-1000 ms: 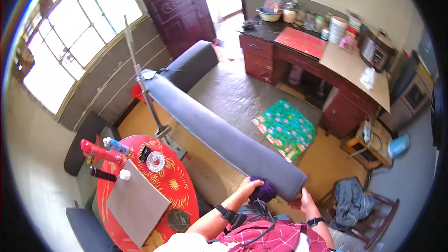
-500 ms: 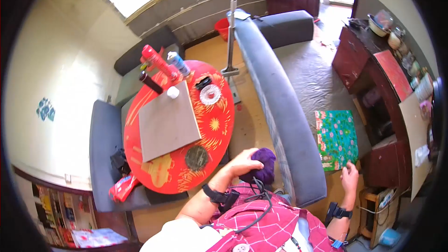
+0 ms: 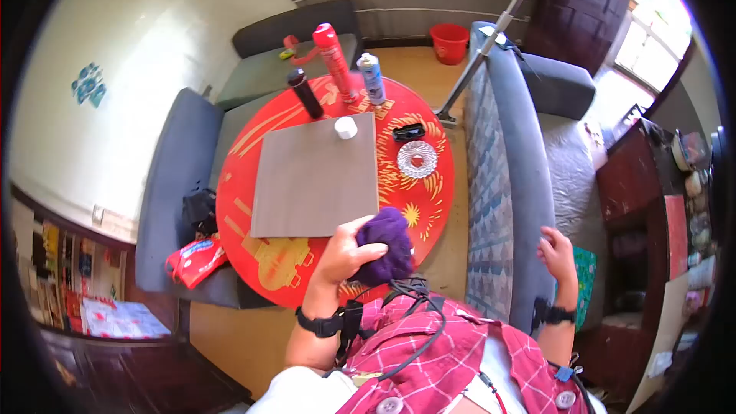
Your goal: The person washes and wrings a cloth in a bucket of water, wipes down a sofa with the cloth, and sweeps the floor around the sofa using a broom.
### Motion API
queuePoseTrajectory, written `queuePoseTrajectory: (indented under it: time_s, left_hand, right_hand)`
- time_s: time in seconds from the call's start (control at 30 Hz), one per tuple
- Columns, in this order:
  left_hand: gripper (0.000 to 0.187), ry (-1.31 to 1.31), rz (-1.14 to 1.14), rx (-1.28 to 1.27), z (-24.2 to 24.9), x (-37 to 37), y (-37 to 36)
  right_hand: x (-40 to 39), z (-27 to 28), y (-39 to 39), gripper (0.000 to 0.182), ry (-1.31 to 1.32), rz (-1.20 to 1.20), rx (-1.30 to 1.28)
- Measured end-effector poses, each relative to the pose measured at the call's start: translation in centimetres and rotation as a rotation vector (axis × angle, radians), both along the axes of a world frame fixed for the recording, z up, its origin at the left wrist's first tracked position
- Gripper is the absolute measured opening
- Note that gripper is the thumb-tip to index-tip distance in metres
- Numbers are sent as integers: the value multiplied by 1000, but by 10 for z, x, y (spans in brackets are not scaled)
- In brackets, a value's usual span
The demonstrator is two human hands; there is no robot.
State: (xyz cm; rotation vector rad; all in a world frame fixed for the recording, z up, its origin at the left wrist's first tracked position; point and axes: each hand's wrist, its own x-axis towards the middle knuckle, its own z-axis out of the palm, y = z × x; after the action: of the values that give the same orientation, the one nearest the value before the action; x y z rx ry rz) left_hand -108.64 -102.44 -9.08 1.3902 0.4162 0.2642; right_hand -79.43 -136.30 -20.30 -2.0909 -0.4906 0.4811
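My left hand (image 3: 343, 256) is closed round a bunched purple cloth (image 3: 392, 247), its thumb pressed on the near side. The cloth is held at the near edge of the round red table (image 3: 422, 241), in front of a flat grey-brown board (image 3: 314, 176). A small white cap-like object (image 3: 346, 128) sits on the board's far part. My right hand (image 3: 558, 255) is raised over the sofa back on the right, its fingers loosely curled and apart, with nothing seen in it.
On the table stand a red spray can (image 3: 335, 61), a blue-white can (image 3: 371, 78), a dark bottle (image 3: 305, 93) and a glass ashtray (image 3: 417, 159). A grey sofa (image 3: 529, 161) runs along the right; a metal pole (image 3: 491, 42) leans there. A red bucket (image 3: 449, 44) stands behind.
The view has turned left towards the table. My left hand has carried the purple cloth up to the table's near edge. My right hand has moved away from the green patterned cloth.
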Motion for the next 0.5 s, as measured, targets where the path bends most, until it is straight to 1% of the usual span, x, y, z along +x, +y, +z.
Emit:
queuePoseTrajectory:
  time_s: [0.03,0.07,0.1,0.13,0.2,0.23,0.3,0.37,0.4,0.5]
  left_hand:
    - [47,-2,20,36,0,-4,10]
    - [48,-24,61,16,6,-5,15]
    - [49,-51,104,-3,9,-8,19]
    - [52,-90,145,-21,4,-12,23]
    - [52,-91,179,-23,3,-19,34]
    - [50,-124,257,-35,3,-18,33]
    - [48,-101,317,14,0,-20,42]
    - [49,-92,365,19,2,-16,50]
    - [49,-94,390,1,1,-12,54]
    - [49,-71,457,-15,7,7,69]
  right_hand:
    - [5,6,20,29,-12,37,6]
    - [7,15,41,29,-26,71,13]
    - [9,26,59,31,18,82,7]
    - [17,29,73,30,-7,153,-4]
    - [32,34,102,29,22,204,31]
    - [41,35,114,31,-20,239,-4]
    - [62,36,138,32,-66,302,-22]
    - [78,52,165,32,-87,328,-68]
    - [89,57,175,33,-88,361,-112]
    - [138,57,207,31,-112,424,-134]
